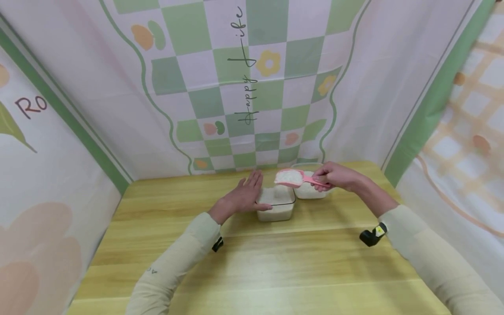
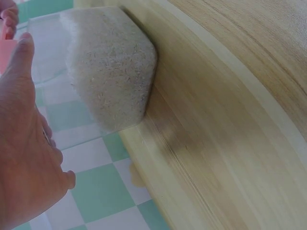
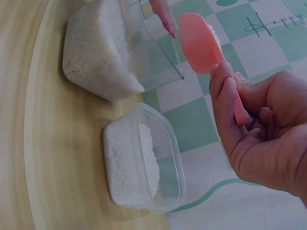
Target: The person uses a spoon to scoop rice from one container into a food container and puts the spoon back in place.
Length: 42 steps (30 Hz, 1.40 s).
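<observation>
My right hand (image 1: 334,176) grips the handle of a pink scoop (image 3: 197,44) heaped with white rice (image 1: 289,176). The scoop is held level above the two containers, near the rim of the left one. That left container (image 2: 112,67) is clear, with a dark line along its rim, and holds rice. Against its left side my left hand (image 1: 246,194) rests with fingers straight, the thumb lying over the near rim. To the right stands a smaller clear tub (image 3: 144,163) with white rice in it, partly hidden by the scoop and right hand in the head view.
Both containers stand toward the back of a wooden table (image 1: 260,267). A checked green and white curtain (image 1: 252,100) hangs right behind them, with more printed cloth (image 1: 51,175) at the sides. Black wrist cameras (image 1: 372,236) stick out below the sleeves.
</observation>
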Each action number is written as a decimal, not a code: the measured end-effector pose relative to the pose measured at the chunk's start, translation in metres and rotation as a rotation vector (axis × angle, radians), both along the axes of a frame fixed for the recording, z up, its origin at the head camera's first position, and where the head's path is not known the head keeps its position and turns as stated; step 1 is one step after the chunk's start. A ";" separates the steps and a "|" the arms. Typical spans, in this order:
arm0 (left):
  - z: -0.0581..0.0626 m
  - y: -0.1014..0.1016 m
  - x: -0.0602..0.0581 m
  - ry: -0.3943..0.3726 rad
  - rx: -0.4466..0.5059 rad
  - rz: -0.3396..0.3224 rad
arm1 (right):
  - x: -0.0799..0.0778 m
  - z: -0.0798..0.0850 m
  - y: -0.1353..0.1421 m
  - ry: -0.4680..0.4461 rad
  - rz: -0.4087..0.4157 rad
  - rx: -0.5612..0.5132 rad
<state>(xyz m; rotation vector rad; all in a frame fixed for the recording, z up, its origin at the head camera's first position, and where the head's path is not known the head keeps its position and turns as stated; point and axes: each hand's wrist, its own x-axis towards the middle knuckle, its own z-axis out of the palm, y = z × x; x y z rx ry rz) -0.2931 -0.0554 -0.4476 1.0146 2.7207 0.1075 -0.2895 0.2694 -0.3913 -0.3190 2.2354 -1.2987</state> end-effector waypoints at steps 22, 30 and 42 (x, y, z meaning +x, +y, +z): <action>-0.004 -0.001 -0.001 -0.008 0.021 0.008 | 0.002 -0.005 0.039 -0.019 -0.106 -0.011; -0.006 -0.001 -0.002 0.006 0.027 0.008 | 0.001 -0.010 0.051 -0.016 -0.127 -0.011; -0.004 -0.001 -0.001 0.002 0.026 0.007 | -0.006 -0.023 0.066 -0.007 -0.159 0.021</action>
